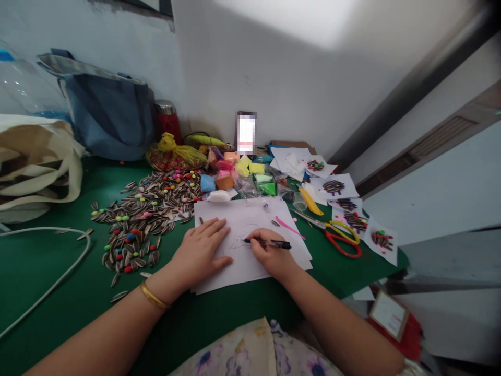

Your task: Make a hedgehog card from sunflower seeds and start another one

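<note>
My right hand (270,253) grips a black pen (274,244), its tip on a line drawing (238,239) in the middle of a white paper sheet (219,279). The drawing's subject is too faint to make out. On the left part of the same sheet, my left hand (205,248) lies flat with fingers spread, holding nothing. A single seed lies just above its fingertips. To the right of the pen is a pink curved plastic tool (290,228). A heap of striped sunflower seeds (156,209), mixed with coloured ones, spreads left of the paper.
Red-and-yellow scissors (340,237) and a yellow cutter (311,201) lie to the right, beside small papers bearing seed figures (381,239). Coloured clay packs (225,181) sit behind the sheet, before a propped phone (246,133). A blue bag (109,112) and white cable (50,292) are left.
</note>
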`<action>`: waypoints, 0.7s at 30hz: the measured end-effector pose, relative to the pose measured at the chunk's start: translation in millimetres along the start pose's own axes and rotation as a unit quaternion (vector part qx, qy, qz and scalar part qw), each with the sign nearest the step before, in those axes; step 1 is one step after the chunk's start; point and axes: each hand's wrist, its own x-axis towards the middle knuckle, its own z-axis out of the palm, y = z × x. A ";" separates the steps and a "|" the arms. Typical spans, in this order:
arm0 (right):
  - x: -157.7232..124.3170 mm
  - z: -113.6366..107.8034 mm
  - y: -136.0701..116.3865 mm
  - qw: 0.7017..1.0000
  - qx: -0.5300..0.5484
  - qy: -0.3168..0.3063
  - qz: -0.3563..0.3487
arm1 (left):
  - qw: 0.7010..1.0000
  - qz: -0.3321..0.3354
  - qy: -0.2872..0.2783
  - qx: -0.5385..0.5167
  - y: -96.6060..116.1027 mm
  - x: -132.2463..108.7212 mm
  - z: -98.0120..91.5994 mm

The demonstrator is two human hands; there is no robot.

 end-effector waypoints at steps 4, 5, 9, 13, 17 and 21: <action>0.7 1.6 0.7 1.000 -0.007 0.003 0.003 | 1.000 0.001 0.000 0.002 -0.6 0.1 1.2; 0.9 1.6 1.2 1.000 -0.005 0.003 0.003 | 1.000 0.002 0.001 0.002 -0.8 0.3 1.5; 1.1 0.0 4.1 1.000 0.019 0.017 0.005 | 1.000 0.001 0.001 0.003 -0.7 0.8 1.5; 1.0 -1.7 4.9 0.999 0.026 0.022 0.017 | 1.000 -0.003 -0.001 0.008 0.3 1.1 0.4; 1.0 -1.4 2.1 1.000 0.005 0.010 0.006 | 1.000 -0.001 -0.003 0.014 0.4 1.2 0.4; 0.9 -1.9 1.6 1.000 0.005 0.017 0.013 | 1.000 -0.001 0.000 0.013 0.2 1.3 0.3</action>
